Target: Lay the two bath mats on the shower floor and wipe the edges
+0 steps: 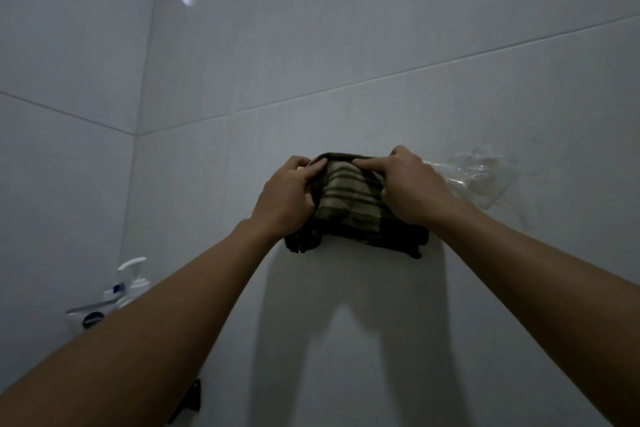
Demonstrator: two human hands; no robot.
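Your left hand (pixel 287 196) and right hand (pixel 407 186) pinch the soft, floppy cloth (pixel 349 208) at its twelve-o'clock fold; keep gripping there, since it will likely sag.

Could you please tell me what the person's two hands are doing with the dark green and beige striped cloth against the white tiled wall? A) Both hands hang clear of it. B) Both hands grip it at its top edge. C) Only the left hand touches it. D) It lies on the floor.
B: the left hand and the right hand both pinch the top edge of the dark green and beige striped cloth, holding it against the white tiled wall.
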